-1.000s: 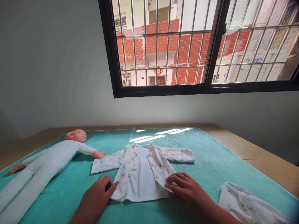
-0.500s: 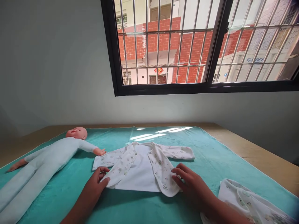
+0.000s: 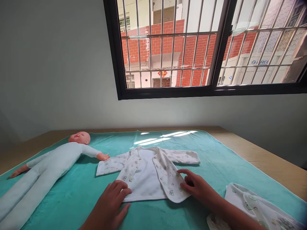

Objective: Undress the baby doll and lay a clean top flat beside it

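A white baby jacket [image 3: 148, 172] with small printed figures lies spread on the teal cloth, its front parted and both sleeves stretched sideways. My left hand [image 3: 112, 201] rests over the lower corner of its left front panel, fingers extended and thumb apart, hiding that corner. At the outer edge of the right front panel, my right hand [image 3: 196, 185] touches the fabric with index finger stretched and thumb apart; its other fingers are partly hidden. Left of the jacket lies a baby doll [image 3: 59, 156] with a white cloth body, one hand close to the left sleeve's cuff.
A folded white printed garment [image 3: 254, 204] lies at the lower right, partly behind my right forearm. The teal cloth [image 3: 206, 153] covers much of the wooden table [image 3: 271, 159]. Beyond stand a grey wall [image 3: 59, 80] and a barred window with a black frame [image 3: 165, 92].
My left hand has let go of the left front panel's edge and moved right and down onto its lower corner, opening. My right hand stays at the right panel, its index finger straighter.
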The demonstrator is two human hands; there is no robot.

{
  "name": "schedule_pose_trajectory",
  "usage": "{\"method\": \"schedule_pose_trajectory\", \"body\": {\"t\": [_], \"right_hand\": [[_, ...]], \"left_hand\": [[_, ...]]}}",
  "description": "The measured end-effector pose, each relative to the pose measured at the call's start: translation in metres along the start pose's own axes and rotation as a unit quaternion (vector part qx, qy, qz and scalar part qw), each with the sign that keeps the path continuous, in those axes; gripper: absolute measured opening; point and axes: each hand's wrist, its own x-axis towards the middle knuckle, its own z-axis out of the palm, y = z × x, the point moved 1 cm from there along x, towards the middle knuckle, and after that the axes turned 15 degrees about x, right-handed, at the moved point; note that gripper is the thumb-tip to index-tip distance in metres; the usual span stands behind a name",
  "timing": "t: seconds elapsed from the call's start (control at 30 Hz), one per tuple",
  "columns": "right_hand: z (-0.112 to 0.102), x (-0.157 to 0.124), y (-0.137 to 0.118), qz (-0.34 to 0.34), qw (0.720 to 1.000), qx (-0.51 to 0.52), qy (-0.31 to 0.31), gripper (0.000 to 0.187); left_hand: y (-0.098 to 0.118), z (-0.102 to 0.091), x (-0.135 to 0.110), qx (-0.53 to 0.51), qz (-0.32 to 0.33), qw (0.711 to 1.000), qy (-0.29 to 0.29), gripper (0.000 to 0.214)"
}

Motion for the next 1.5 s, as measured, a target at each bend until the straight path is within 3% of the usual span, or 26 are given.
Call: {"method": "schedule_pose_trajectory", "body": {"t": [0.07,0.17,0.37,0.63,0.77,0.83,0.93,1.0,1.07,1.17,1.23,1.33,1.5], "right_hand": [[-0.004,0.000,-0.003,0.015,0.999,0.049,-0.003,0.039],[-0.011,-0.001,-0.005,0.025,0.997,0.078,0.014,0.036],[-0.010,0.001,-0.002,0.017,0.998,0.054,0.017,0.037],[-0.014,-0.003,-0.011,0.021,0.997,0.070,0.011,0.042],[-0.013,-0.004,-0.009,0.023,0.997,0.071,0.009,0.043],[-0.012,-0.002,-0.007,0.021,0.997,0.075,0.005,0.040],[-0.018,0.003,-0.001,0.019,0.996,0.080,0.035,0.039],[-0.033,0.008,0.008,0.019,0.992,0.061,0.108,0.043],[-0.056,0.013,0.025,0.033,0.980,0.022,0.194,0.044],[-0.095,0.019,0.058,0.090,0.954,-0.029,0.286,0.047],[-0.113,0.022,0.078,0.124,0.942,-0.038,0.309,0.049],[-0.120,0.025,0.095,0.144,0.947,-0.032,0.284,0.051],[-0.110,0.027,0.092,0.098,0.966,-0.032,0.236,0.054]], "left_hand": [[0.004,0.002,0.001,-0.017,0.039,0.998,-0.041,0.024],[0.005,0.002,0.003,-0.002,0.041,0.997,-0.068,0.014],[0.013,0.000,0.009,0.057,0.062,0.996,-0.015,0.017],[0.015,-0.009,0.014,0.025,0.083,0.996,0.017,0.016],[0.016,-0.006,0.011,-0.012,0.071,0.997,-0.003,0.021],[0.015,-0.005,0.010,-0.079,0.028,0.995,-0.047,0.024],[-0.002,-0.003,0.008,-0.178,-0.155,0.965,-0.117,0.031],[-0.030,-0.002,0.005,-0.175,-0.310,0.928,-0.113,0.034],[-0.067,-0.001,-0.001,-0.123,-0.422,0.895,-0.077,0.032],[-0.115,0.003,-0.012,-0.095,-0.483,0.867,-0.074,0.045],[-0.134,0.005,-0.016,-0.114,-0.523,0.839,-0.098,0.052],[-0.139,0.009,-0.012,-0.104,-0.544,0.823,-0.127,0.053],[-0.134,0.020,-0.002,-0.078,-0.541,0.821,-0.163,0.050]]}}
